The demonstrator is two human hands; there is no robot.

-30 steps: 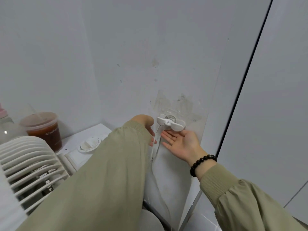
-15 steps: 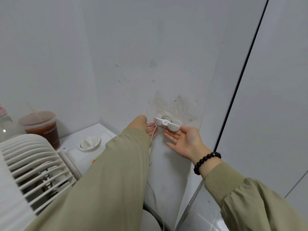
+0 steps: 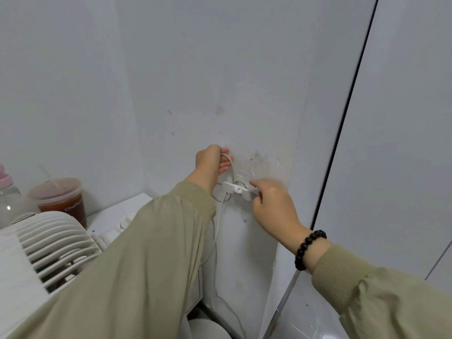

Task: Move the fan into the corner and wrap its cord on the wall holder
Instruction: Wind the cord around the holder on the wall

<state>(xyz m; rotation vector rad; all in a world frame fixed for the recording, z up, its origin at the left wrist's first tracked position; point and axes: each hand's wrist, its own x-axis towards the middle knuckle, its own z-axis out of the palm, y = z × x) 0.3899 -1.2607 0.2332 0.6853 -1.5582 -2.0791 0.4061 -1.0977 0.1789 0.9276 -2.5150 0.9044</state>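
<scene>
A white slatted fan (image 3: 49, 243) stands at the lower left on a white appliance top. Its thin white cord (image 3: 216, 231) runs up the wall to a white winged cord holder (image 3: 236, 189) stuck on a clear adhesive patch. My left hand (image 3: 212, 162) is raised above the holder and pinches a loop of the cord against the wall. My right hand (image 3: 272, 204) is just right of the holder, with its fingertips curled onto the holder's right wing.
A lidded plastic cup of brown drink (image 3: 60, 200) with a straw and a clear bottle (image 3: 8, 194) stand behind the fan. The white appliance top (image 3: 115, 216) carries a round knob. A dark vertical door gap (image 3: 342, 113) runs at the right.
My left hand rose from beside the holder to above it, carrying the cord up. My right hand turned from palm-up under the holder to fingers curled on its right wing.
</scene>
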